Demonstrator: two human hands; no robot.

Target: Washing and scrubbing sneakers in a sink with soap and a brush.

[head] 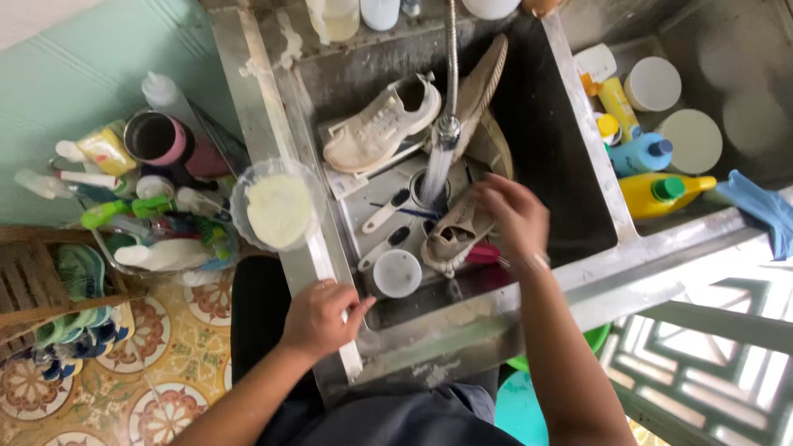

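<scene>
A: What is the biggest thing here?

B: The steel sink (578, 144). It is deep and wet, and water falls from the tap (448, 124) into the middle of it. The person stands at its front edge.

A: And inside?

B: A pale sneaker (376, 128) lies on its side near the back wall. A second shoe (481, 83) leans upright against the tap pipe. Closer to the person lies the beige shoe (454, 235), sole partly up, just under the right hand (514, 213).

A: Does that hand hold it?

B: The fingers are bent down over the shoe, but I cannot tell if they grip it or only touch it. The left hand (318, 318) rests on the sink rim, fingers curled loosely around the edge, holding nothing else.

A: How will the shoe handle?

B: I think it is soft and it bends, and heavier than usual because the fabric has taken in water. Wet, maybe soapy, so it can slip. It is not fragile. The heel or the stiff sole edge looks like the safest place to take it.

A: Smaller things?

B: A plastic tub of white powder (279, 208) stands on the left rim. In the sink there is a round white lid (397, 272) and two small brushes (386, 211), all near the shoe.
</scene>
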